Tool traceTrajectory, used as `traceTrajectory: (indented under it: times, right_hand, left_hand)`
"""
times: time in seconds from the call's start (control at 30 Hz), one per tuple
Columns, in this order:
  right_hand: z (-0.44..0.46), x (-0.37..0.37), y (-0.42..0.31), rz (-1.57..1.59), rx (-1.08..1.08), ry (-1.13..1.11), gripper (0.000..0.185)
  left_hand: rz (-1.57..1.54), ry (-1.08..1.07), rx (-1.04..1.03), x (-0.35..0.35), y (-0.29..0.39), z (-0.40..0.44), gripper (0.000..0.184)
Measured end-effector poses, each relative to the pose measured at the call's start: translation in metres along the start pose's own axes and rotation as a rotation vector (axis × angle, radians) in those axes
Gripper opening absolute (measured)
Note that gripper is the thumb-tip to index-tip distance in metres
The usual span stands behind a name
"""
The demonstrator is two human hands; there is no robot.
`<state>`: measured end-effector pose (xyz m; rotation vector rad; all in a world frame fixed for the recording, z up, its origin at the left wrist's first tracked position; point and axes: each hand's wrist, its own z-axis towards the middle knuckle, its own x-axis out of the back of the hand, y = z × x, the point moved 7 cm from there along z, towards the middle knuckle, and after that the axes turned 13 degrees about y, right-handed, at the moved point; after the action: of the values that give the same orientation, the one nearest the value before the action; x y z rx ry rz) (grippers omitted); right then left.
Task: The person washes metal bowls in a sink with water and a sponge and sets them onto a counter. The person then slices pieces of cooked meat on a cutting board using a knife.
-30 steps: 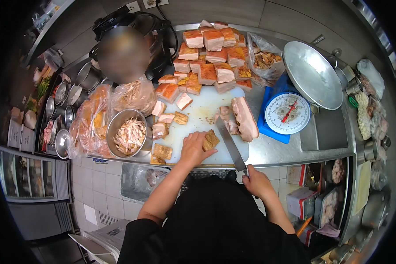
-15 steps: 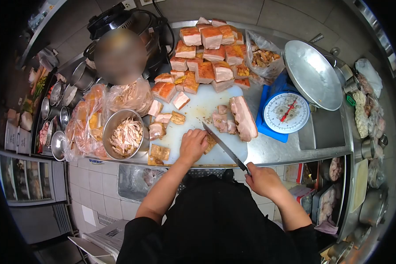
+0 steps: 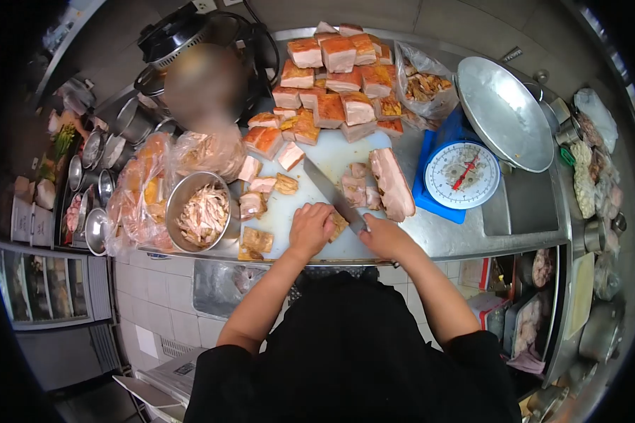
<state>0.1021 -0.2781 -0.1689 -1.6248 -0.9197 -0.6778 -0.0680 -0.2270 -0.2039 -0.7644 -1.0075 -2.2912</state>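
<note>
My left hand [image 3: 312, 228] presses on a browned piece of meat [image 3: 339, 225] at the front of the white cutting board [image 3: 275, 218], its fingers curled over the piece's left side. My right hand [image 3: 384, 237] is wrapped round the handle of a large knife [image 3: 329, 190]. The blade slants up and left across the board, over or against the browned piece; exact contact is hidden. Right of the blade lie small pale cut pieces [image 3: 354, 190] and a long slab of pork belly [image 3: 391, 185]. Several small chunks [image 3: 252, 204] sit left of my left hand.
Pork blocks [image 3: 329, 109] are piled at the back of the board. A steel bowl of shredded meat [image 3: 203, 213] and bagged meat [image 3: 148, 187] stand left. At right are a blue scale [image 3: 461, 175] with a metal pan [image 3: 504, 113] and a sink [image 3: 522, 204].
My right hand has moved left and upward with the knife, and the blade now reaches farther across the board. My left hand has shifted slightly left since the first frame, fingers now curled.
</note>
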Motion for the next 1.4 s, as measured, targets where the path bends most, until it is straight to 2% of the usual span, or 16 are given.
traceTrajectory:
  times: [0.07, 0.1, 0.13, 0.23, 0.37, 0.4, 0.47, 0.5, 0.57, 0.7, 0.8, 0.97, 1.17, 1.23, 1.27, 1.4]
  right_hand:
    - [-0.002, 0.009, 0.001, 0.068, -0.017, -0.037, 0.039]
    - [-0.013, 0.012, 0.008, 0.140, -0.134, -0.042, 0.039]
    - [-0.024, 0.013, 0.015, 0.213, -0.256, -0.051, 0.040]
    - [-0.045, 0.015, 0.018, 0.195, -0.332, -0.092, 0.039]
    - [-0.042, -0.007, 0.036, 0.131, -0.185, 0.047, 0.037]
    - [-0.042, -0.008, 0.034, 0.115, -0.174, 0.055, 0.034]
    - [-0.043, -0.012, 0.035, 0.100, -0.165, 0.062, 0.032]
    - [-0.043, -0.011, 0.033, 0.050, -0.091, 0.114, 0.031]
    - [-0.045, -0.006, 0.026, -0.001, -0.021, 0.166, 0.030]
    - [-0.049, -0.005, 0.023, 0.028, -0.099, 0.130, 0.026]
    - [-0.050, -0.005, 0.025, 0.042, -0.105, 0.146, 0.026]
    - [-0.051, -0.005, 0.027, 0.062, -0.120, 0.159, 0.027]
    - [-0.054, -0.014, 0.041, 0.084, -0.125, 0.212, 0.032]
    - [-0.060, -0.022, 0.053, 0.326, -0.197, 0.187, 0.031]
    - [-0.066, -0.022, 0.052, 0.322, -0.192, 0.186, 0.031]
    - [-0.098, -0.002, 0.056, 0.477, -0.362, 0.320, 0.026]
  left_hand:
    - [-0.016, -0.019, 0.004, 0.004, 0.001, 0.000, 0.022]
    - [-0.001, -0.069, 0.053, 0.005, -0.001, -0.002, 0.023]
    - [0.016, -0.057, 0.057, 0.015, -0.001, -0.003, 0.023]
    - [0.076, 0.037, 0.115, 0.052, -0.005, -0.003, 0.028]
    - [0.458, 0.087, 0.186, 0.102, -0.049, 0.012, 0.043]
    - [0.461, 0.086, 0.186, 0.107, -0.058, 0.019, 0.043]
    - [0.644, -0.314, 0.461, 0.097, -0.097, 0.019, 0.048]
    - [0.644, -0.314, 0.461, 0.096, -0.108, 0.022, 0.048]
    - [0.676, -0.507, 0.483, 0.083, -0.122, 0.019, 0.049]
    - [0.672, -0.465, 0.474, 0.099, -0.094, 0.027, 0.039]
    - [0.584, -0.524, 0.457, 0.108, -0.075, 0.028, 0.030]
    - [0.345, -0.284, 0.469, 0.107, -0.062, 0.021, 0.027]
    - [0.091, -0.085, 0.387, 0.057, -0.026, 0.040, 0.026]
    - [-0.038, -0.010, 0.350, 0.033, -0.012, 0.054, 0.027]
    - [-0.082, 0.016, 0.328, 0.020, -0.008, 0.059, 0.029]
    - [-0.276, -0.143, 0.457, -0.017, -0.001, 0.060, 0.033]
